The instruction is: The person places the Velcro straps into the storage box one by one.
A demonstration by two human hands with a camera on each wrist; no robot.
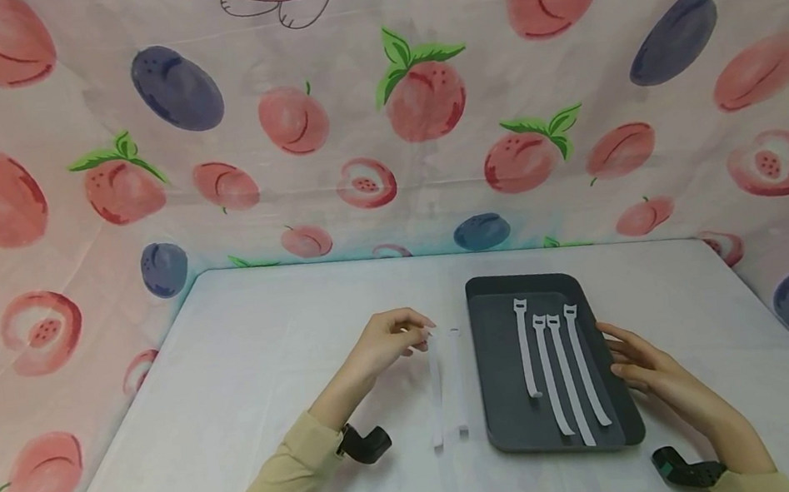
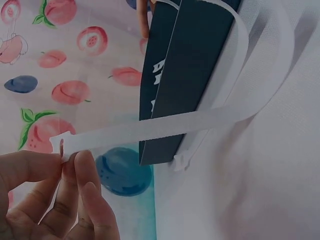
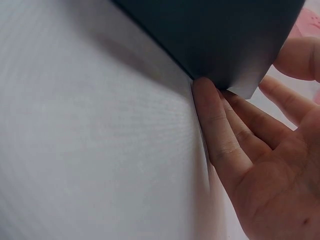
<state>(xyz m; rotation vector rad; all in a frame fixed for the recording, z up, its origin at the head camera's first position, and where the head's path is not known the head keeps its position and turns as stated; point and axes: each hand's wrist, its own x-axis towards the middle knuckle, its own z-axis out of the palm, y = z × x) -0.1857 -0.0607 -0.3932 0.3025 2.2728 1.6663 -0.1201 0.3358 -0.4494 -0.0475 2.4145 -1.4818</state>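
In the head view my left hand (image 1: 392,339) is left of the tray, thumb and fingertips pinching the slotted head of a white hook-and-loop cable tie (image 2: 135,129). The tie's strip runs away from the fingers and bends round in a curve in the left wrist view. Another white tie (image 1: 457,380) lies on the table between that one and the dark grey tray (image 1: 511,431). Several more cable ties (image 1: 564,373) lie lengthwise inside the tray. At the tray's right side, my right hand (image 1: 657,369) rests its extended fingers (image 3: 215,120) against the outer wall and rim.
A white cloth covers the table (image 1: 284,320). Behind it hangs a pink curtain (image 1: 352,50) printed with fruit, which also runs down both sides. Black wrist cameras are strapped near both sleeve cuffs (image 1: 316,442).
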